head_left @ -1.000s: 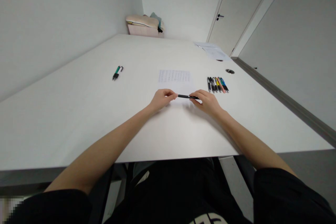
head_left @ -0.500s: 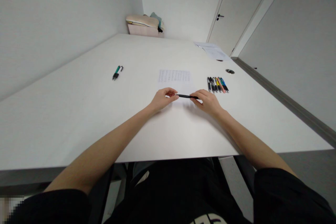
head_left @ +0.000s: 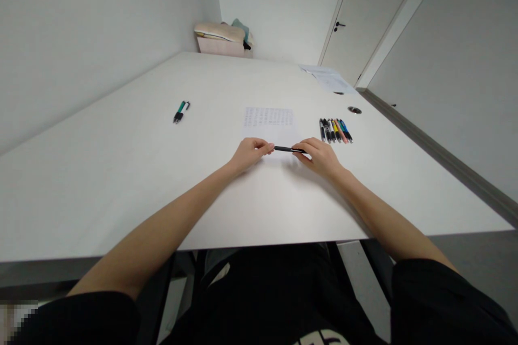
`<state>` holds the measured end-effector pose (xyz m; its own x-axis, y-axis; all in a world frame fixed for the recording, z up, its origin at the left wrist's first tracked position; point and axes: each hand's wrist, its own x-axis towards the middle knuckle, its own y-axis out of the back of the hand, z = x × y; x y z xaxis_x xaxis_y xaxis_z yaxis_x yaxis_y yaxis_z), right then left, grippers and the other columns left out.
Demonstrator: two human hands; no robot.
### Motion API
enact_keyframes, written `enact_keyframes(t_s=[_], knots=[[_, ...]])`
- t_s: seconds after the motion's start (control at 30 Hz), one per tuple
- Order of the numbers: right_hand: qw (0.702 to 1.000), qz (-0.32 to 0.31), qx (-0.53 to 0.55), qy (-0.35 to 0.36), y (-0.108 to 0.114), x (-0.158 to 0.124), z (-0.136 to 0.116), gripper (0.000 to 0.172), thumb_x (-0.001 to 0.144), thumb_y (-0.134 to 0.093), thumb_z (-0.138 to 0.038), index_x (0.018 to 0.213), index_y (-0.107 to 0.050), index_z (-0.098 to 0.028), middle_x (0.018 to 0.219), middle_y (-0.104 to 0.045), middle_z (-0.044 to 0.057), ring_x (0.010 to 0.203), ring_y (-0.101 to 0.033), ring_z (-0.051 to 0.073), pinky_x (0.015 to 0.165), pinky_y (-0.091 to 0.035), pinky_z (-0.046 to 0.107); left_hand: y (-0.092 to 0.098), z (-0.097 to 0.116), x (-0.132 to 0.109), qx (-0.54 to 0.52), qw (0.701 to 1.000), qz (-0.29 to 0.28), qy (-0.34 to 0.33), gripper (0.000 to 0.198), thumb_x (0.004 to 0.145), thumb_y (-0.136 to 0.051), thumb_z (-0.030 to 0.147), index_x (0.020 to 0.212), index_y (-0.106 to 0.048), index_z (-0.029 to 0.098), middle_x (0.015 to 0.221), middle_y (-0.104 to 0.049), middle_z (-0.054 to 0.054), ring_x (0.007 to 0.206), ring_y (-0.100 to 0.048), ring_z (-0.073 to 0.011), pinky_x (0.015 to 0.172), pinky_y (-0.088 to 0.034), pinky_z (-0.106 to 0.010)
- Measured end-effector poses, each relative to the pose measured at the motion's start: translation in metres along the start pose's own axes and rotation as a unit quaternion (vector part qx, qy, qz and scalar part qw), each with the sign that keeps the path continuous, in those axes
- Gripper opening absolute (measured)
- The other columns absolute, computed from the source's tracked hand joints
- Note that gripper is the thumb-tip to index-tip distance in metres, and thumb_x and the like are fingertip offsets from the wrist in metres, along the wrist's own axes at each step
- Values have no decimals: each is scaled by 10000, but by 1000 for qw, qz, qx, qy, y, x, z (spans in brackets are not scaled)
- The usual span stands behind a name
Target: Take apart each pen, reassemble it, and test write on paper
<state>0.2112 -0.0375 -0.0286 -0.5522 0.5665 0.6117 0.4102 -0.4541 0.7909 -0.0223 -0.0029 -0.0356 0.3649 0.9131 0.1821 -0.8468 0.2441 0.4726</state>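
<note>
A black pen [head_left: 288, 149] lies crosswise between my two hands, just above the white table [head_left: 121, 172]. My left hand [head_left: 247, 153] pinches its left end with curled fingers. My right hand [head_left: 319, 156] grips its right end, fingers closed round it. The pen hovers over the near edge of a printed sheet of paper [head_left: 269, 121].
A row of several coloured pens [head_left: 335, 130] lies right of the sheet. A green and black pen pair [head_left: 181, 111] lies at the left. Loose papers [head_left: 327, 78] and a round cable port [head_left: 354, 110] are at the far right. A box with cushions [head_left: 224, 40] stands at the far wall beside a door [head_left: 364, 16].
Both hands stay on the pen. The left fingers shifted slightly along its end between frames; nothing else moved.
</note>
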Motion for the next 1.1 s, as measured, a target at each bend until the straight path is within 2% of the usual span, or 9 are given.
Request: enact_keyframes(t_s=[0.27,0.47,0.7,0.83,0.97,1.1], knots=[[999,-33,2,-14,2,2,-4,217,895,-429,-282,947,-613,-181,836,-668,67,762,-590,171,674,-453,286,-1,-1,-1,-31,999,8,-25,297,695,-629,414,811,-694,148,792,-678,-58,707,-583,-146,641,-441,-252],[997,-66,5,-35,-1,1,-3,241,908,-399,-292,972,-608,-191,861,-672,71,780,-593,179,686,-452,296,-1,1,-2,-34,999,7,-28,262,709,-629,381,823,-688,153,793,-672,-48,684,-568,-137,630,-435,-250],[995,-91,-3,-45,-5,-1,2,229,907,-405,-277,983,-605,-193,892,-667,73,806,-602,182,680,-453,290,1,10,-9,84,988,10,-132,161,753,-588,288,835,-675,180,802,-657,-37,686,-537,-132,674,-414,-257],[995,-87,1,-50,-2,0,1,233,906,-409,-287,989,-604,-191,899,-660,71,815,-604,181,694,-459,291,0,13,-11,115,983,33,-139,177,778,-561,303,856,-666,183,805,-650,-40,705,-541,-139,681,-411,-258],[995,-57,48,-72,5,1,1,245,907,-400,-303,1022,-592,-203,979,-640,77,842,-600,174,724,-472,297,-2,12,-10,82,988,69,-112,196,775,-568,324,852,-668,175,796,-658,-44,697,-556,-138,668,-427,-254],[979,65,121,-152,7,-1,11,281,895,-412,-380,1032,-583,-204,999,-628,93,831,-589,180,749,-482,335,-2,8,-6,13,993,108,-53,235,757,-586,374,840,-677,173,811,-669,-48,741,-576,-149,699,-445,-263]])
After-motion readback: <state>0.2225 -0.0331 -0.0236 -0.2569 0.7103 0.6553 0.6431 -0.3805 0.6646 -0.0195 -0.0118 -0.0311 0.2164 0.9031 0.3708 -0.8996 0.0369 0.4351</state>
